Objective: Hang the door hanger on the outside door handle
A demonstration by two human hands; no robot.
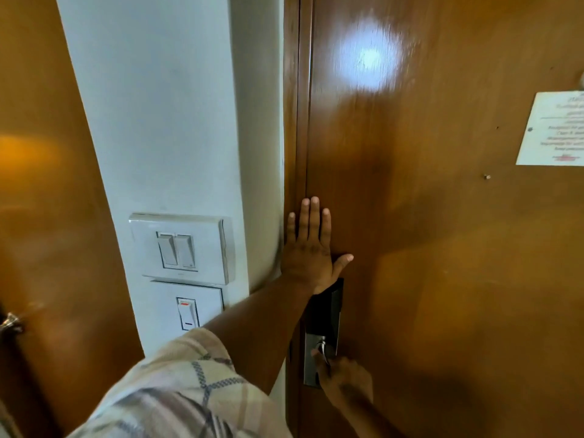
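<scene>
Pressing left hand (311, 251) flat on door (442, 248), right hand (346, 379) gripping handle (322, 347)

Your left hand (311, 251) flat, fingers (315, 216) spread upward, arm extended. Your right hand (343, 379) lower, fingers curled, slightly blurred.

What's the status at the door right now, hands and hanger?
Left hand flat on door. Right hand at inside handle. Door hanger not in view. Door looks shut, outside handle unreachable.

Count: two hands (311, 257), one door (442, 248), two switch plates (183, 248), one paper notice (553, 129), one lock plate (319, 355)
</scene>
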